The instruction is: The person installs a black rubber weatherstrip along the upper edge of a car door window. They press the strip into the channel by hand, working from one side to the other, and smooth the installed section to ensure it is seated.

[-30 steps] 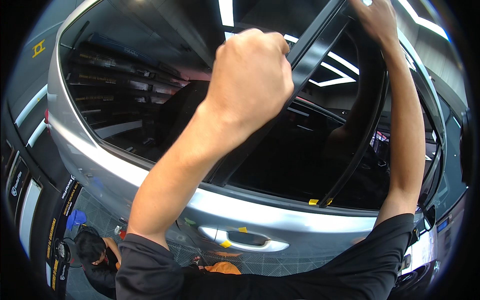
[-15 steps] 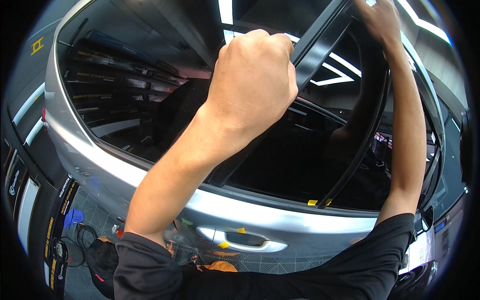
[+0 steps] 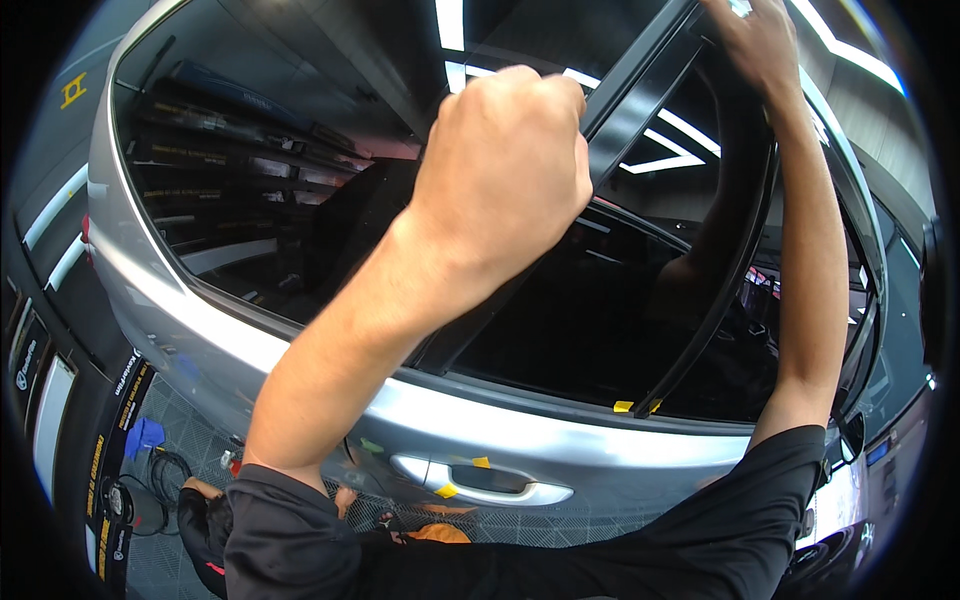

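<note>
My left hand (image 3: 505, 165) is closed, knuckles up, in front of the silver car's side glass. It is beside the black door pillar (image 3: 628, 125), and whatever the fingers may hold is hidden behind the hand. High at the upper edge, my right hand (image 3: 760, 45) reaches to the top of the door frame, its fingers partly cut off by the picture's edge. A small pale patch (image 3: 740, 8) shows by those fingers; I cannot tell what it is. Below both arms lies the dark door window (image 3: 590, 320), with a yellow tape piece (image 3: 623, 407) at its lower edge.
A silver door handle (image 3: 540, 494) carries yellow tape bits. Someone else in dark clothing (image 3: 205, 530) is low at the lower left, near a black hose (image 3: 170, 470) and a blue cloth (image 3: 145, 437). A side mirror (image 3: 853, 435) juts out at the right.
My left hand has shifted very slightly downward, still closed. My right hand stays near the top of the frame. The other person at the lower left has moved, and an arm now shows there.
</note>
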`<state>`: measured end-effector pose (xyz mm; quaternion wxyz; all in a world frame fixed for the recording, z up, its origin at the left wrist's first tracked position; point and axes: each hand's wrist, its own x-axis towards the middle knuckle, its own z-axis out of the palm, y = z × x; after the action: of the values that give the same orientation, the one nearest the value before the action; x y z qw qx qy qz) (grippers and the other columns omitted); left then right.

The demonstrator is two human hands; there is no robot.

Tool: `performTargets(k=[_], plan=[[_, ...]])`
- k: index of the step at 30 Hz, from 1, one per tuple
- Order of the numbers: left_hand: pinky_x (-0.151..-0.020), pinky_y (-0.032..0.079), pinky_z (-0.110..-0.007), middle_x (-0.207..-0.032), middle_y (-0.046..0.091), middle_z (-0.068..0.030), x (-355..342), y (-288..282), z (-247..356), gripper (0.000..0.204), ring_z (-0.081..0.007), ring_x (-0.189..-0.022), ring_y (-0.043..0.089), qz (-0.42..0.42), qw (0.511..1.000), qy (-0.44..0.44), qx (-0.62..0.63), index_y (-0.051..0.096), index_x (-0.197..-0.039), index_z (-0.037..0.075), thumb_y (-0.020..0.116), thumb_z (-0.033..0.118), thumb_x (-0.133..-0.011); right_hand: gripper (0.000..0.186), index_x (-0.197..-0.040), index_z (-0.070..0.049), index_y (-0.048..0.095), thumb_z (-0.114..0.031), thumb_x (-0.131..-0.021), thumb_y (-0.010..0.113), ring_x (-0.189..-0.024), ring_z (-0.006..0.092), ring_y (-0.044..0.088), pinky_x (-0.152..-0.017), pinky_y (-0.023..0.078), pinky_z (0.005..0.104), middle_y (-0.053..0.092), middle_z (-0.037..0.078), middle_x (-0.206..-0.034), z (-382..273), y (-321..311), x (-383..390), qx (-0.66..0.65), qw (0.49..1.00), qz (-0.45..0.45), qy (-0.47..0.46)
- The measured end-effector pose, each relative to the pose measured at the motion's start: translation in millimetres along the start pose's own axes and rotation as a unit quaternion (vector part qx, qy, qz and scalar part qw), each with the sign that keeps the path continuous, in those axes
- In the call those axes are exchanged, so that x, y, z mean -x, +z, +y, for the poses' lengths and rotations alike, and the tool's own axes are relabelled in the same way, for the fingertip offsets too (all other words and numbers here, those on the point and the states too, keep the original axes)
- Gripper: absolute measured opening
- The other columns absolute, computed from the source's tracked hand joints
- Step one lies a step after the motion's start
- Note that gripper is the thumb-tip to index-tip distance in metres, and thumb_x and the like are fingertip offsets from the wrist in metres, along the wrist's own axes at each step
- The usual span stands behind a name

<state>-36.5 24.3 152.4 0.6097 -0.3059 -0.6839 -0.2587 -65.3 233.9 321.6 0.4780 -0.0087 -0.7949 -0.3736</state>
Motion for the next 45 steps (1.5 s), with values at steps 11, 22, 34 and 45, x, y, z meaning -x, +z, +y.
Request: performTargets(k=[11,22,34,45], plan=[[-0.065,0.058,-0.035,-0.078,0.074,-0.0193,0.7,-0.2,-1.8,0.013,-0.0282,-0.067,0.073,0.063,0.992,-0.086,0.065,0.078,-0.095,-0.007,0.069,-0.001,-0.087,0.03,-0.115,-0.007,0.076,-0.03,-0.101,0.062,-0.106,0.0318,0.074,-0.094,0.058,0.0423,0.077,0.016,-0.112,-7.0,-13.8,3.2,-0.011,0.999,-0.049,0.016],[-0.063,0.059,-0.033,-0.076,0.074,-0.0173,-6.9,8.9,-2.2,0.013,-0.0242,-0.065,0.074,0.042,0.999,0.023,0.022,0.078,-0.095,-0.006,0.068,0.0,-0.089,0.026,-0.113,-0.003,0.073,-0.019,-0.097,0.061,-0.107,0.0355,0.072,-0.095,0.057,0.0434,0.074,0.021,-0.112,5.6,8.2,-0.9,-0.027,0.999,0.045,0.0],[-0.063,0.057,-0.032,-0.076,0.075,-0.016,-12.6,10.4,0.2,0.014,-0.0245,-0.065,0.073,0.058,0.998,-0.029,0.019,0.078,-0.098,-0.006,0.071,0.001,-0.088,0.023,-0.11,0.001,0.071,-0.009,-0.093,0.058,-0.107,0.039,0.07,-0.097,0.056,0.0457,0.071,0.025,-0.111,31.1,62.0,-25.8,-0.113,0.955,0.272,-0.046],[-0.061,0.056,-0.029,-0.076,0.075,-0.013,-3.5,5.3,-1.1,0.012,-0.0176,-0.063,0.071,0.031,0.999,0.008,0.023,0.08,-0.096,-0.004,0.07,0.001,-0.09,0.02,-0.105,0.001,0.071,-0.007,-0.091,0.06,-0.105,0.0391,0.07,-0.095,0.057,0.0457,0.07,0.026,-0.11,29.2,61.4,-23.2,-0.131,0.944,0.299,-0.054]])
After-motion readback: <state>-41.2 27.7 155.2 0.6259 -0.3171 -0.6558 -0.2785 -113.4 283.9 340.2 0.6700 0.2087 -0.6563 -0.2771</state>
